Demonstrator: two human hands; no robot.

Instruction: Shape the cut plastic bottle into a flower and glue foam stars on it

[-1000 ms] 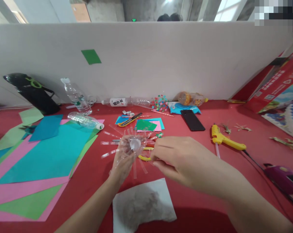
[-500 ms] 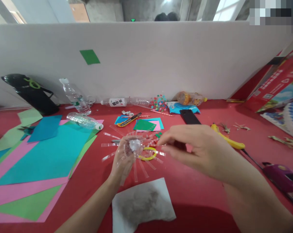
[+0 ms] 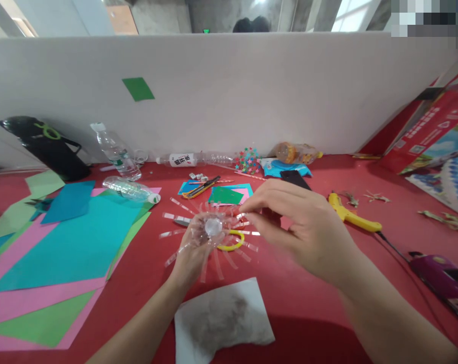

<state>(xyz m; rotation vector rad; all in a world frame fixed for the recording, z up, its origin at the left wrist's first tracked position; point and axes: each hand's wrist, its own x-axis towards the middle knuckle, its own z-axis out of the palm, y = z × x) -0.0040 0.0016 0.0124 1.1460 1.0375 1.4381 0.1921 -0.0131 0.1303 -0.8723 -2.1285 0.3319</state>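
Observation:
My left hand (image 3: 189, 258) is closed around a cut clear plastic bottle (image 3: 213, 227), whose round whitish end faces up. Narrow see-through strips fan out from it on all sides. To the right, my right hand (image 3: 304, 222) has thumb and forefinger brought together at one of these strips, near the bottle's upper right. Beneath the bottle lies a pair of scissors (image 3: 239, 246); its yellow handle loop and part of a blade show, while the rest is hidden by the left hand and the strips.
Coloured paper sheets (image 3: 73, 242) cover the left side. A stained white cloth or paper (image 3: 229, 318) lies in front. Behind are a utility knife (image 3: 202, 188), plastic bottles (image 3: 128, 189) and a black flask (image 3: 50, 149). A yellow glue gun (image 3: 354, 217) with a cord lies right.
The cut bottle has turned a little in my left hand, shifting its strips. My right hand has moved slightly left, its fingertips now at a different strip.

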